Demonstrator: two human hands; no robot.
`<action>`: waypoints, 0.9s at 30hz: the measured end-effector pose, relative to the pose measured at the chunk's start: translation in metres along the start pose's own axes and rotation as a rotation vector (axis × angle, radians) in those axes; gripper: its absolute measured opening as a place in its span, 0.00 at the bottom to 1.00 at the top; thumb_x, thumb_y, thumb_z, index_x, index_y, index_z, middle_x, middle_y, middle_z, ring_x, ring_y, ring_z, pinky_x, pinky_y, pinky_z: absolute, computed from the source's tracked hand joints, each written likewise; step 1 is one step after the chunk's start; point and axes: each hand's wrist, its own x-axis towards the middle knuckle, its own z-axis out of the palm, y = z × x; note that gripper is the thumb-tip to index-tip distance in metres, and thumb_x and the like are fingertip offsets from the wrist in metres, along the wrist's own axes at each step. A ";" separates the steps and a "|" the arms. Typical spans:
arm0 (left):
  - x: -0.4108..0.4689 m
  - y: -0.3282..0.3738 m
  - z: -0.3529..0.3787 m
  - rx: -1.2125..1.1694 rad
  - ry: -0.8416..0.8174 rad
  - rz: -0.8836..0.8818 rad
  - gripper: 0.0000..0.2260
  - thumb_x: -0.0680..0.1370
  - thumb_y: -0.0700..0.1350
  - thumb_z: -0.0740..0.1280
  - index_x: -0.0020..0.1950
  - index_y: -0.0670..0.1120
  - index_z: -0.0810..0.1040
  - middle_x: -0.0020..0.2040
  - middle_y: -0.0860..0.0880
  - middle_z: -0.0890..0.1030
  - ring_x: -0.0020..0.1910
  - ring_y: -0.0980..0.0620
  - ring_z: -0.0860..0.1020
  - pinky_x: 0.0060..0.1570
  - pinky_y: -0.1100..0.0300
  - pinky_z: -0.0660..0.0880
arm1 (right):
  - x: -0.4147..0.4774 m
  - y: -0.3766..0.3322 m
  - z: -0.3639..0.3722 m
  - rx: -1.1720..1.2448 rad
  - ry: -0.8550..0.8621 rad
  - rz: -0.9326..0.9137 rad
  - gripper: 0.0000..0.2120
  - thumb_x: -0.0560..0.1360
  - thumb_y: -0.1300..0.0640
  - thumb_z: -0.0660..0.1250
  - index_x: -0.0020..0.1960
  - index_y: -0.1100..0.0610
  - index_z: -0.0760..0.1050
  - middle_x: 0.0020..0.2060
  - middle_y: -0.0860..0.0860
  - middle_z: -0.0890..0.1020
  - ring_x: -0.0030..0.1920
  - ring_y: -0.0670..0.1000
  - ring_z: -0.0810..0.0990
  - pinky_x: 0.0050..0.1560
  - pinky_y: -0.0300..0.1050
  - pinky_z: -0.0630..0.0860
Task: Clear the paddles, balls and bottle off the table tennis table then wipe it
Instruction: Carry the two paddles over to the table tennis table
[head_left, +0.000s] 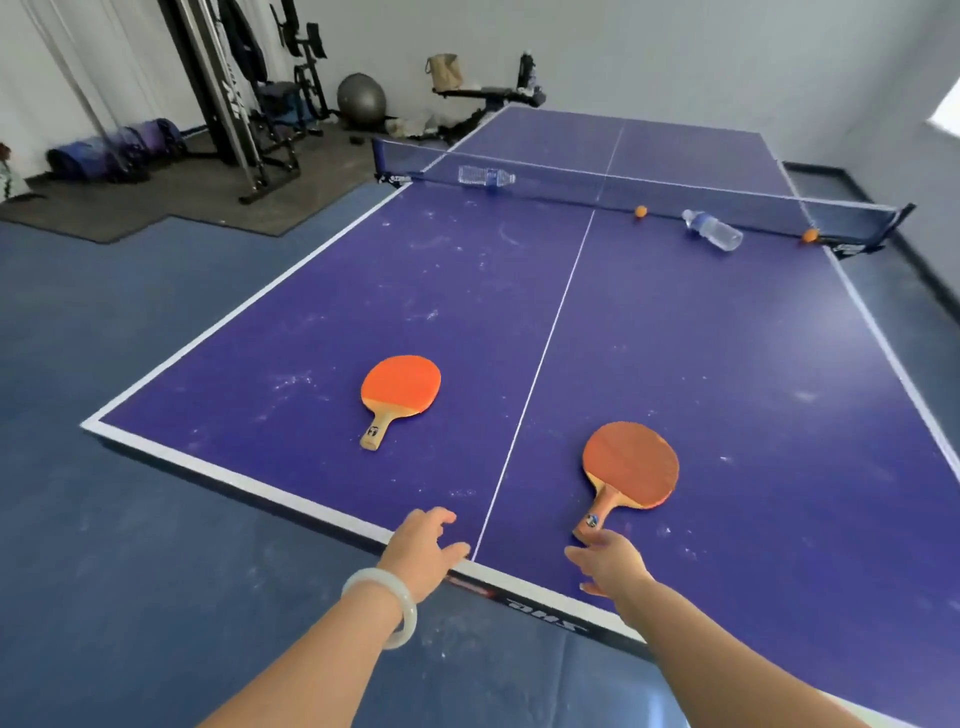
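Note:
The purple table tennis table (675, 338) is smudged with white marks. An orange paddle (399, 392) lies left of the centre line. A darker orange paddle (629, 465) lies right of it, handle toward me. My right hand (605, 564) is open, fingertips just touching the end of that handle. My left hand (426, 545), with a pale bangle on the wrist, hovers open over the near table edge. A clear bottle (712, 229) lies on its side by the net, between two orange balls (641, 211) (809, 236). A second clear bottle (485, 176) lies just beyond the net at the left.
The net (623, 189) spans the table's middle. Gym equipment (249, 104), a grey exercise ball (361, 97) and rolled mats (114, 150) stand on the floor at the back left. Blue floor (130, 467) runs along the table's left side.

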 end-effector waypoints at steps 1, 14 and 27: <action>0.006 -0.001 0.000 0.008 -0.014 0.015 0.21 0.79 0.50 0.68 0.70 0.50 0.70 0.61 0.50 0.72 0.59 0.52 0.74 0.59 0.59 0.73 | 0.001 0.004 0.003 -0.062 0.068 -0.053 0.14 0.79 0.61 0.66 0.64 0.55 0.72 0.56 0.56 0.78 0.49 0.52 0.77 0.53 0.47 0.79; 0.102 -0.015 -0.035 0.031 0.057 0.033 0.26 0.78 0.53 0.68 0.74 0.51 0.65 0.66 0.49 0.68 0.65 0.50 0.71 0.58 0.55 0.74 | 0.094 -0.020 0.019 -0.091 0.510 0.176 0.32 0.71 0.46 0.75 0.63 0.66 0.66 0.60 0.63 0.74 0.60 0.65 0.75 0.55 0.56 0.73; 0.167 -0.047 -0.040 0.041 0.030 0.034 0.24 0.78 0.51 0.68 0.73 0.50 0.67 0.66 0.50 0.68 0.63 0.50 0.71 0.59 0.56 0.73 | 0.118 -0.044 0.068 0.028 0.592 0.095 0.19 0.71 0.54 0.76 0.48 0.58 0.67 0.48 0.56 0.76 0.46 0.58 0.77 0.43 0.50 0.74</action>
